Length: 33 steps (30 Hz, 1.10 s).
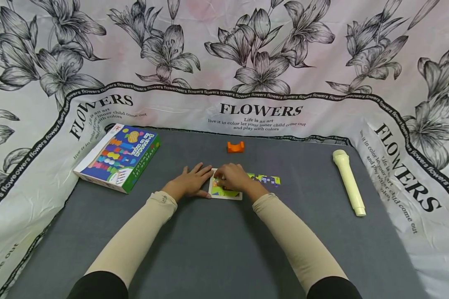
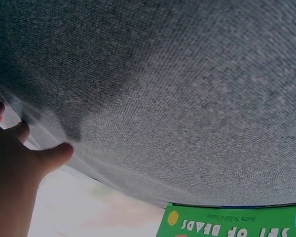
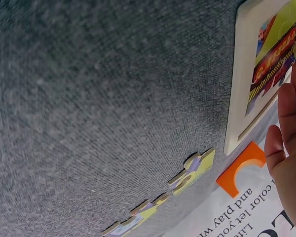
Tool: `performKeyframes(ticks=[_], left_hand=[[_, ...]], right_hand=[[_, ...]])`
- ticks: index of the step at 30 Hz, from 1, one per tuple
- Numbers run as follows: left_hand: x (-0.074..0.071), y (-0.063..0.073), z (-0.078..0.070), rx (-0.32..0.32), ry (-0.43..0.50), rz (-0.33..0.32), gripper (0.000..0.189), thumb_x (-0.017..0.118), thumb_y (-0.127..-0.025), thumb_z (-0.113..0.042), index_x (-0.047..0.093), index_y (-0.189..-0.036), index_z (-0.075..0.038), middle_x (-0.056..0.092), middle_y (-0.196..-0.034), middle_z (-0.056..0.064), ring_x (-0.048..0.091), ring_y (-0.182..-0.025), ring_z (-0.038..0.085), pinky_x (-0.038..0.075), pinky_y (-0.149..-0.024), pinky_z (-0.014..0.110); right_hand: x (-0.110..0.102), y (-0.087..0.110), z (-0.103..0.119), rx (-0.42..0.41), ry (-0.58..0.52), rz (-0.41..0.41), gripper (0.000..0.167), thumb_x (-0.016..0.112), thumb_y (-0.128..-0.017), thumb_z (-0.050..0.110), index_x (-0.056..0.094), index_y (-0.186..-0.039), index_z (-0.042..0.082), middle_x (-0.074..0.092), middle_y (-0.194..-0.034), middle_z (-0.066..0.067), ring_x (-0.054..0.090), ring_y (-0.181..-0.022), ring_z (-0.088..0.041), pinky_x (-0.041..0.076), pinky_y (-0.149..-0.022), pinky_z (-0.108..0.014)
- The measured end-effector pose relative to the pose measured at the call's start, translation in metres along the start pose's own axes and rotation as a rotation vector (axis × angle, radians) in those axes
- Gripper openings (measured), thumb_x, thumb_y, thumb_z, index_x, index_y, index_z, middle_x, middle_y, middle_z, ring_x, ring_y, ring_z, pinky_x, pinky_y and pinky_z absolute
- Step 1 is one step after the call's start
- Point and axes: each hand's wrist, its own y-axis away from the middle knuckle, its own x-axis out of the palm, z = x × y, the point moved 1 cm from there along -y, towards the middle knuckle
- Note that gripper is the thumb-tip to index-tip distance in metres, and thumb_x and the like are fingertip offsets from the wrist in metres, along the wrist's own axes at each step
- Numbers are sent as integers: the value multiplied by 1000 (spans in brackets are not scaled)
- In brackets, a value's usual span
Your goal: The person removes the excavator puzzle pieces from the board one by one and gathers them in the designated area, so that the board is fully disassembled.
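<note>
A small jigsaw puzzle board (image 1: 225, 198) with a white frame and a bright picture lies in the middle of the grey table. Spread fingers of my left hand (image 1: 187, 182) rest at its left edge, with the palm down. My right hand (image 1: 233, 176) is bent over the board, fingertips down at the picture; I cannot tell whether they pinch a piece. Part of the picture is hidden beneath it. Loose puzzle pieces (image 3: 195, 173) in yellow and purple lie just right of the board.
Beyond the board stands an orange curved block (image 1: 235, 147). A colourful bead-set box (image 1: 119, 160) lies at the back left. On the right lies a pale yellow stick (image 1: 349, 182) with a knobbed end, shaped like a microphone. Flower-printed cloth (image 1: 262, 120) borders the table.
</note>
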Motion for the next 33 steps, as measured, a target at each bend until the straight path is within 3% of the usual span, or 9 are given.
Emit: performKeyframes(ticks=[7, 17, 33], left_hand=[[-3, 1, -1, -11, 24, 15, 90, 54, -89, -62, 11, -158, -22, 4, -164, 1, -1, -150, 33, 15, -110, 68], [-4, 1, -2, -14, 25, 20, 91, 55, -89, -61, 14, -157, -17, 7, -164, 3, 2, -150, 34, 17, -110, 69], [-2, -2, -1, -19, 22, 19, 93, 55, -88, -62, 10, -158, -21, 7, -164, 2, 1, -150, 33, 16, -110, 68]], right_hand=[[0, -2, -2, 14, -30, -2, 24, 71, -90, 22, 71, -112, 14, 71, -106, 1, 62, -101, -20, 42, -90, -47], [2, -6, -9, 6, -39, 26, 27, 68, -92, 22, 70, -118, 19, 71, -107, 3, 60, -104, -18, 40, -93, -47], [0, -4, -10, 30, -179, 31, 21, 62, -96, 18, 66, -117, 17, 69, -103, 2, 62, -98, -16, 37, -96, -48]])
